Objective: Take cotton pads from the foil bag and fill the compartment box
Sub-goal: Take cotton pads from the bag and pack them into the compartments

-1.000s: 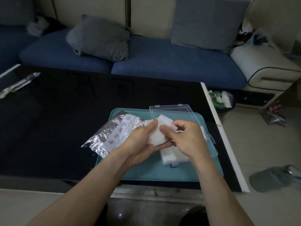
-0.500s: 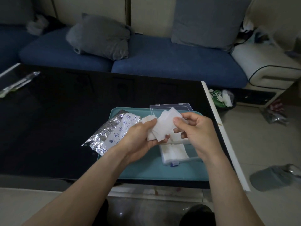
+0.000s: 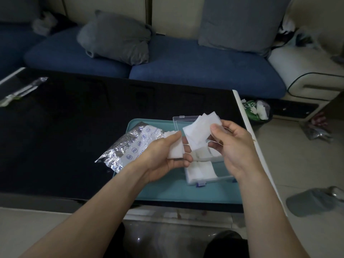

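The right hand (image 3: 234, 146) pinches a few fanned cotton pads (image 3: 200, 130), their long side slanting up toward the sofa. The left hand (image 3: 163, 155) has a thicker stack (image 3: 176, 148) in its grip. Below them on the teal tray (image 3: 178, 192) sits the compartment box (image 3: 202, 172), lid open, with the foil bag (image 3: 128, 146) lying leftward, partly on the desk (image 3: 65, 127).

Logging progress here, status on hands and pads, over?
Left hand holds a pad stack. Right hand pinches a few pads above the open compartment box, near cells filled. Foil bag on tray, nothing blocking.
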`<state>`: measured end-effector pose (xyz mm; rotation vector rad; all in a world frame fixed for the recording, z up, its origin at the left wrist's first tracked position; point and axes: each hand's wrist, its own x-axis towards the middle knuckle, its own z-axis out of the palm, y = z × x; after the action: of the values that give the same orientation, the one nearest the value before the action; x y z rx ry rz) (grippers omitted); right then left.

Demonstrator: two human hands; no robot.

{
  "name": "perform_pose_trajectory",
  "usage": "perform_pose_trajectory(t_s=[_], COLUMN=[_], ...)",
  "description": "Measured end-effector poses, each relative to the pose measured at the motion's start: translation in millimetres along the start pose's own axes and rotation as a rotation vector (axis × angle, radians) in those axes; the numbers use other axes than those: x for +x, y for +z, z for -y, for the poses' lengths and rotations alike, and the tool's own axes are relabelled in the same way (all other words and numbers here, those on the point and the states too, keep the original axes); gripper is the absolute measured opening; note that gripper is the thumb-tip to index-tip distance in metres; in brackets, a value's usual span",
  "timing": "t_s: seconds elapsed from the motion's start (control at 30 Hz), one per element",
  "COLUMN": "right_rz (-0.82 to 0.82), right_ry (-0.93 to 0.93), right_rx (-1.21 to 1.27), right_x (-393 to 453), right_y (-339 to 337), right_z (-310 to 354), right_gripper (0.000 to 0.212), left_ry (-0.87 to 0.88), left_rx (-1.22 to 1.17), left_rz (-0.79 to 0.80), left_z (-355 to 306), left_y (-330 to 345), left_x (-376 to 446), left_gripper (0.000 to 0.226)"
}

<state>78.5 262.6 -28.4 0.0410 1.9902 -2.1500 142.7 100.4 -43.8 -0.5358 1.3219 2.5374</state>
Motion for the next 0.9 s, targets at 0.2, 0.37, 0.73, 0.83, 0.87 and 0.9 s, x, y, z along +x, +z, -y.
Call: perform_pose_trajectory(t_s=[0.2, 0.37, 0.73, 0.83, 0.87, 0.9], right_rz=[0.025, 0.187, 0.141, 0.215, 0.247, 0.275], right_ry=[0.030, -0.097, -0.042, 0.030, 0.048, 0.053], right_rx=[0.039, -0.296, -0.242, -0.232, -0.247, -0.264], right_x=[-4, -8, -1, -1, -2, -2], right_y=[4, 7, -3, -7, -6, -5], right_z=[-3, -6, -4, -2, -2, -2], right_gripper=[0.010, 0.014, 0.013, 0.012, 0.013, 0.013], left_ry=[-0.005, -0.061, -0.128, -0.137, -0.131, -0.122], left_rx=[-0.033, -0.008, 0.095, 0.077, 0.082, 0.094], left_rz=[0.180, 0.312, 0.261, 0.300, 0.326, 0.350], left_z=[-3, -2, 0, -1, -1, -2], left_y=[3, -1, -4, -4, -4, -4], left_x=[-2, -2, 0, 0, 0, -1], left_gripper=[0.064, 0.061, 0.054, 0.054, 0.054, 0.054])
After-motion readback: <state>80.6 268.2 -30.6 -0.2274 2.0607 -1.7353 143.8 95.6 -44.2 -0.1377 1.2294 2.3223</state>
